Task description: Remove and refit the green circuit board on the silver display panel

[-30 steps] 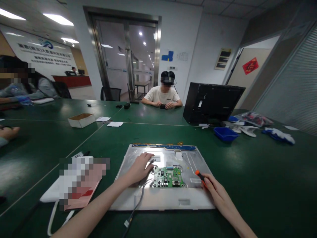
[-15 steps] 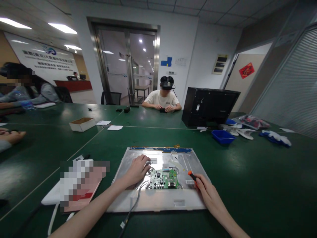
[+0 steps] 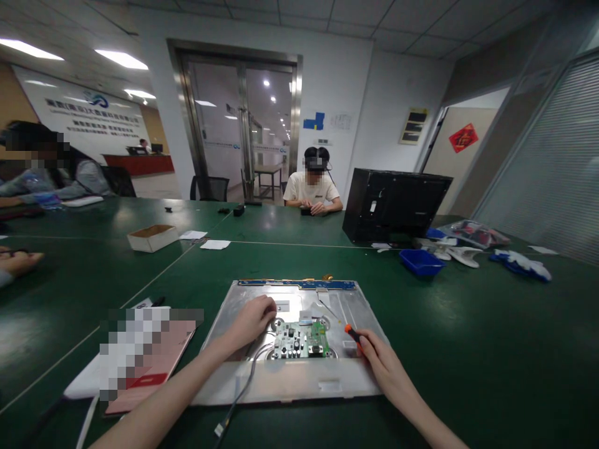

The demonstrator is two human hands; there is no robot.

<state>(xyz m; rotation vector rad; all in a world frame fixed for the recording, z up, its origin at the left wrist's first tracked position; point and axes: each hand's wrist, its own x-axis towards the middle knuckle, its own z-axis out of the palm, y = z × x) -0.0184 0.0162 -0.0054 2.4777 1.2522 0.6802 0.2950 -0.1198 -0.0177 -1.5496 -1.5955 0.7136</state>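
Note:
A metal display panel (image 3: 346,380) lies flat on the green table, back side up, with a blue strip board (image 3: 281,284) along its far edge. On its middle sits a green circuit board (image 3: 302,340). My left hand (image 3: 253,321) rests by the board's upper left corner, fingers curled together; what they hold, if anything, is hidden. My right hand (image 3: 379,358) grips a screwdriver (image 3: 352,333) by its orange and black handle. Its thin shaft points up and left over the panel, apart from the board. A grey cable (image 3: 248,386) with a white plug trails off the panel's near edge.
Left of the panel lie a pink folder (image 3: 175,355) and a white item, partly blurred. Farther off are a white open box (image 3: 153,238), papers (image 3: 215,244), a blue tray (image 3: 422,263), gloves (image 3: 521,265) and a black monitor (image 3: 397,206). Co-workers sit opposite and at left.
The view has shifted slightly, so panel and hands appear farther left. My left fingers look more drawn in. The screwdriver stays in my right hand. The co-worker opposite has drawn one arm inward.

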